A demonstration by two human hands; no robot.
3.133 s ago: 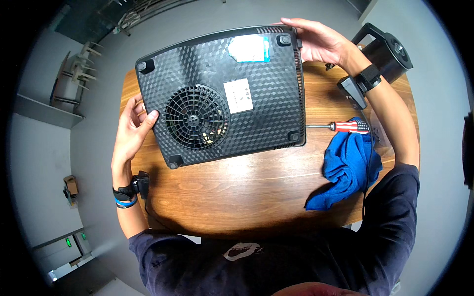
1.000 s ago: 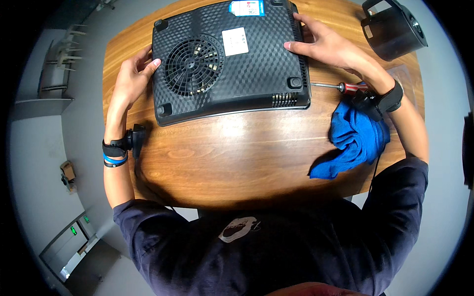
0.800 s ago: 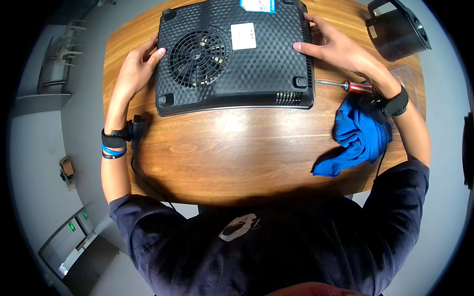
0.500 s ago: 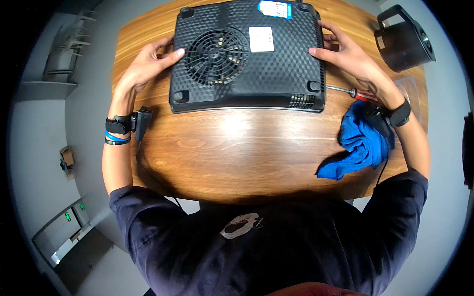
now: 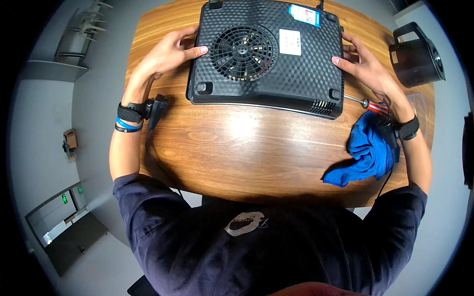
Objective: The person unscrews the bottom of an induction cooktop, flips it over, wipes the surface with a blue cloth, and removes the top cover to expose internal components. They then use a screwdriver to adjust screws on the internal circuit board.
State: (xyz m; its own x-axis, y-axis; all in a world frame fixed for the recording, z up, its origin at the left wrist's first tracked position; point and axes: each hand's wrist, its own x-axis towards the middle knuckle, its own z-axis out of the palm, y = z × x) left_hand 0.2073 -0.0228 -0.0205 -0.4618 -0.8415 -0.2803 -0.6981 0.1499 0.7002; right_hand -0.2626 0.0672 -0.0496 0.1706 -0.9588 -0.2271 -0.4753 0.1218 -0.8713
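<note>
A black appliance (image 5: 301, 71) lies underside up on the wooden table, showing a round fan grille (image 5: 242, 51), rubber feet, two labels and a cord at its far edge. My left hand (image 5: 180, 52) grips its left side with the thumb at the edge. My right hand (image 5: 360, 61) holds the right side, thumb on the edge and fingertips partly hidden behind it. Near my right wrist a red-handled screwdriver (image 5: 375, 106) lies beside a crumpled blue cloth (image 5: 365, 153). Black devices (image 5: 136, 111) are strapped to both wrists.
A dark pitcher-like container (image 5: 414, 61) sits at the table's (image 5: 237, 158) back right corner, with a clear plastic piece (image 5: 419, 106) below it. Cables run from the wrist devices. Stacked white chairs (image 5: 79, 37) and a cardboard box (image 5: 70, 139) are beyond the table's left.
The appliance, held raised 3.1 seconds ago, now rests on the table. Over the last second it and both hands shifted rightward in view, along with some shift of the whole scene.
</note>
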